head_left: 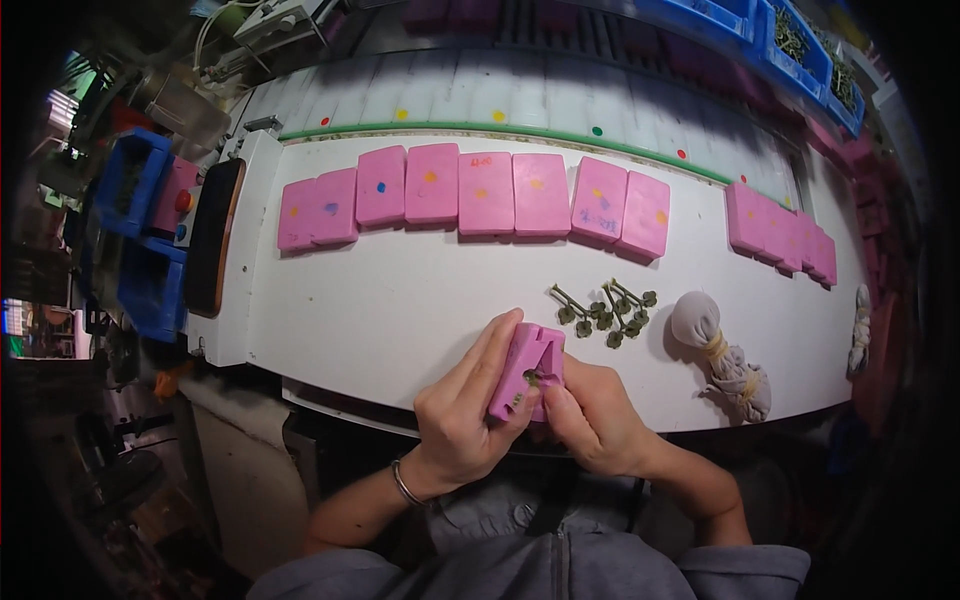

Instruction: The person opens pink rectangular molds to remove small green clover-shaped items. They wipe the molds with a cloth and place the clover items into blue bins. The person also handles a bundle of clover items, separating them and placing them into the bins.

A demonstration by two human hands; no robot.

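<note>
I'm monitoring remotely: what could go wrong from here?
The pink block is held at the table's near edge; if the left hand or right hand slips, it might fall. The green bit in its opening might get crushed. The loose sprigs just beyond could be knocked.

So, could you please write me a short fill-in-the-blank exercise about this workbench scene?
1. The left hand and right hand both hold a block whose colour is ____.
2. A bracelet is worn on the person's ____ wrist.
3. The leafy sprigs lie on a table whose top is coloured ____.
4. In the picture, the larger tied cloth bundle lies to the ____ of the sprigs.

Missing words: pink; left; white; right.
</note>
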